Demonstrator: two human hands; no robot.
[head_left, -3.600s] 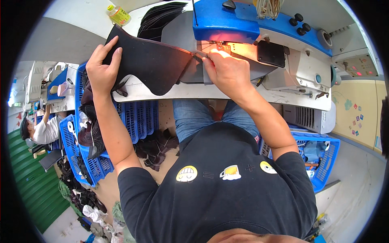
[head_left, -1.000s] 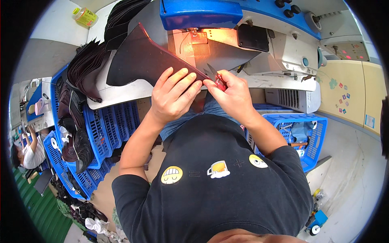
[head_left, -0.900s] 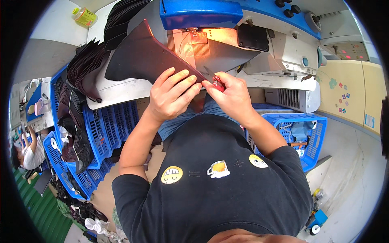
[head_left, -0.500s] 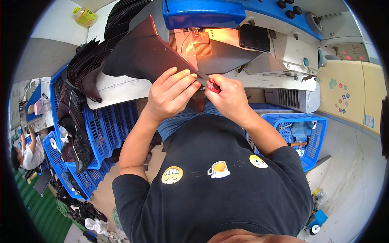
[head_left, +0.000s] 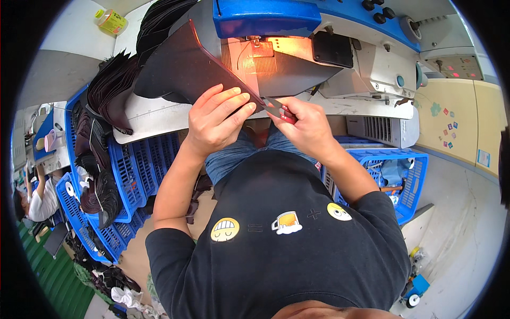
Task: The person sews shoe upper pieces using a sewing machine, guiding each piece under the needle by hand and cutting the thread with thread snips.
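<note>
Holding one dark panel (head_left: 180, 66) between them: two bare hands, near each other, on the person's side of the blue machine head (head_left: 268, 20), the landmark for all places here.

Left hand (head_left: 217, 122): gripping the panel's near end, fingers laid over the top, probably to keep that end steady.

Right hand (head_left: 300, 122): closed around red-handled snips (head_left: 287, 116), blades toward the panel's tip, presumably angled so that the edge comes within their reach.

Dark panel: below and left of the machine head, its far part over the tabletop (head_left: 159, 114), likely for support; its reddish edge faces the lamplit plate (head_left: 260, 57) under the head.

Two stacks of dark pieces: one directly left of the head (head_left: 159, 24), one farther left and lower (head_left: 114, 90), seemingly kept within arm's reach.

Black slab (head_left: 332, 49): just below the head's right end; kind uncertain.

Hidden or unclear: left thumb, under the panel; panel tip against the blades, too small to tell whether touching; upper stack and machine head, both cut by the upper edge.
</note>
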